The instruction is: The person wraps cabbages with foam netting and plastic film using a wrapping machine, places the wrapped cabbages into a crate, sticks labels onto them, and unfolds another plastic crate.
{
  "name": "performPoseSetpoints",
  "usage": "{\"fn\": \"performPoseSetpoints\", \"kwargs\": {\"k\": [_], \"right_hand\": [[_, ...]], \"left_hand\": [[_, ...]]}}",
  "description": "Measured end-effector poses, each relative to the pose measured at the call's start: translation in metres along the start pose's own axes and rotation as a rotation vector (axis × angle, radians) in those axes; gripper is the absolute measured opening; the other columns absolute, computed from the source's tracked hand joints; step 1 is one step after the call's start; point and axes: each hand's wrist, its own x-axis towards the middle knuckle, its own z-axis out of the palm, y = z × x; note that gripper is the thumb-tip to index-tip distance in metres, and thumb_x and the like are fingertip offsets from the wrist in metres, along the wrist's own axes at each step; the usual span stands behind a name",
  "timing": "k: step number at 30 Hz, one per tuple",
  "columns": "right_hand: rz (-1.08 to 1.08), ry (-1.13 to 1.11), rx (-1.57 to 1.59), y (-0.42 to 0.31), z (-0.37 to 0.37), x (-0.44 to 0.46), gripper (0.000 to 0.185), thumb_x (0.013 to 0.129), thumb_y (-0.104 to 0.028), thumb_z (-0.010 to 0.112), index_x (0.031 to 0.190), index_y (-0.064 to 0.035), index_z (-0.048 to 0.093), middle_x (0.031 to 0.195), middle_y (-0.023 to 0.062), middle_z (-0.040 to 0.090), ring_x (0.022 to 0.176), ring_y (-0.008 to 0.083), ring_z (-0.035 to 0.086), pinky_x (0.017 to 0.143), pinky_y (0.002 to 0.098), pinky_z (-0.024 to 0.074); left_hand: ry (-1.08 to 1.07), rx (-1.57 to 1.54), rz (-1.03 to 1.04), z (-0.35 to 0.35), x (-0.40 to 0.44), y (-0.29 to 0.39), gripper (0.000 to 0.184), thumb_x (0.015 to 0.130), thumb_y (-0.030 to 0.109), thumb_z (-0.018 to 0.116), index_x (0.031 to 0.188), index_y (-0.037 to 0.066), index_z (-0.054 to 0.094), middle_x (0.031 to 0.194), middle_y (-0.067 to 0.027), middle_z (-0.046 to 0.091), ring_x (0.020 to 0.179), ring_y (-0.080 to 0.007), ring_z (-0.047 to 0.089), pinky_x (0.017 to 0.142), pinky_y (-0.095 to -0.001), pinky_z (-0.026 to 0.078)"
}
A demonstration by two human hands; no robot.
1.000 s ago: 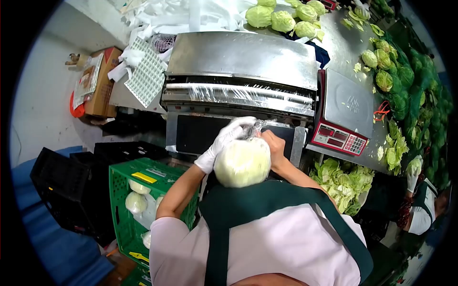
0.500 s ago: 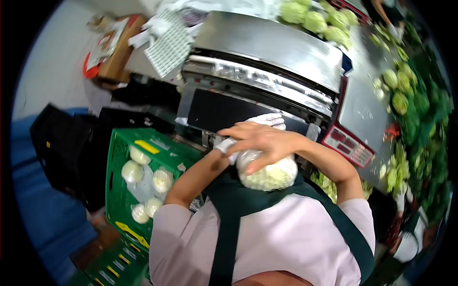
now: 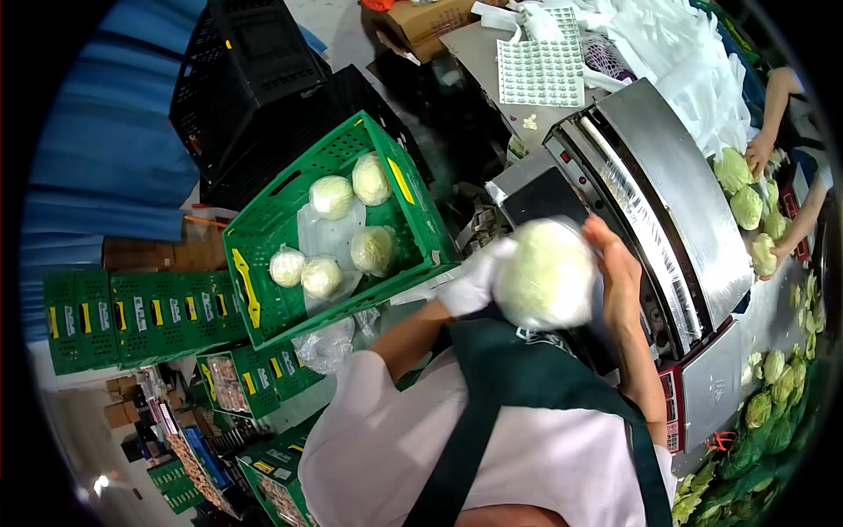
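Note:
A pale green cabbage (image 3: 546,274) in clear wrap is up in front of my apron, slightly smeared by motion. On its left side is my left hand (image 3: 477,279) in a white glove, closed against it, with the fingers partly hidden. My bare right hand (image 3: 617,270) is curved along the opposite side, so the cabbage sits between both palms. To the left stands a green crate (image 3: 347,318) holding several wrapped cabbages, among them one cabbage (image 3: 373,250) near the crate's right wall.
The steel wrapping machine (image 3: 676,202) with its film roll is on my right, a scale (image 3: 709,386) beside it. Another person's hand (image 3: 762,151) touches loose cabbages at the far right. Black crates (image 3: 255,70) stand behind the green one; stacked green crates (image 3: 158,316) are farther left.
My view and body have turned left toward the green crate. The cabbage has come up from against my apron, and my right hand has moved from over it to its right side.

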Motion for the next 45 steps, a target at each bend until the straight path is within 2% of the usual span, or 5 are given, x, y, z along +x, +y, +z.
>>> {"fn": "performPoseSetpoints", "kwargs": {"k": [6, 20, 28, 39, 45], "right_hand": [[-0.131, -0.169, -0.268, -0.022, -0.015, -0.008, 0.024, 0.08, -0.013, 0.063, 0.1, -0.0004, 0.062, 0.109, 0.0144, 0.059, 0.092, 0.0175, 0.059, 0.08, 0.0288, 0.046], [0.076, 0.129, -0.527, -0.026, -0.113, -0.056, 0.021, 0.08, -0.017, 0.063, 0.096, -0.0028, 0.063, 0.092, 0.0074, 0.066, 0.076, 0.0145, 0.063, 0.071, 0.0256, 0.049], [0.045, 0.571, -0.798, -0.057, -0.331, 0.019, 0.059, 0.068, -0.04, 0.073, 0.111, -0.0026, 0.057, 0.107, 0.015, 0.06, 0.089, 0.0228, 0.061, 0.077, 0.0338, 0.0489], [0.288, 0.632, -1.335, 0.051, -0.485, 0.189, 0.106, 0.046, -0.046, 0.081, 0.132, -0.0081, 0.032, 0.126, 0.0223, 0.04, 0.111, 0.0385, 0.045, 0.091, 0.0411, 0.0403], [0.11, 0.875, -0.636, 0.077, -0.542, 0.174, 0.097, 0.052, -0.043, 0.08, 0.13, -0.0051, 0.037, 0.117, 0.0181, 0.051, 0.107, 0.0281, 0.051, 0.092, 0.0341, 0.0404]], "left_hand": [[0.659, 0.148, 0.769, -0.097, -0.114, 0.133, 0.032, 0.087, 0.02, 0.042, 0.107, -0.002, 0.054, 0.109, -0.016, 0.056, 0.093, -0.0267, 0.058, 0.08, -0.0397, 0.049], [1.843, 1.098, 0.666, -0.296, -0.16, 0.244, 0.033, 0.086, 0.017, 0.043, 0.111, -0.002, 0.052, 0.112, -0.0161, 0.055, 0.096, -0.0288, 0.057, 0.082, -0.0393, 0.048], [1.217, 1.005, 0.939, -0.171, 0.059, 0.288, 0.038, 0.086, 0.014, 0.044, 0.12, -0.003, 0.047, 0.12, -0.018, 0.05, 0.107, -0.0295, 0.051, 0.087, -0.0399, 0.045], [0.19, 1.449, 0.391, 0.082, 0.345, 0.153, 0.026, 0.084, 0.002, 0.053, 0.11, -0.003, 0.055, 0.104, -0.0078, 0.057, 0.094, -0.0155, 0.055, 0.084, -0.0263, 0.044], [-0.304, 1.588, 0.194, 0.133, 0.451, 0.046, 0.025, 0.081, 0.002, 0.056, 0.106, 0.001, 0.057, 0.105, -0.0089, 0.058, 0.096, -0.0171, 0.057, 0.085, -0.0271, 0.044]]}}
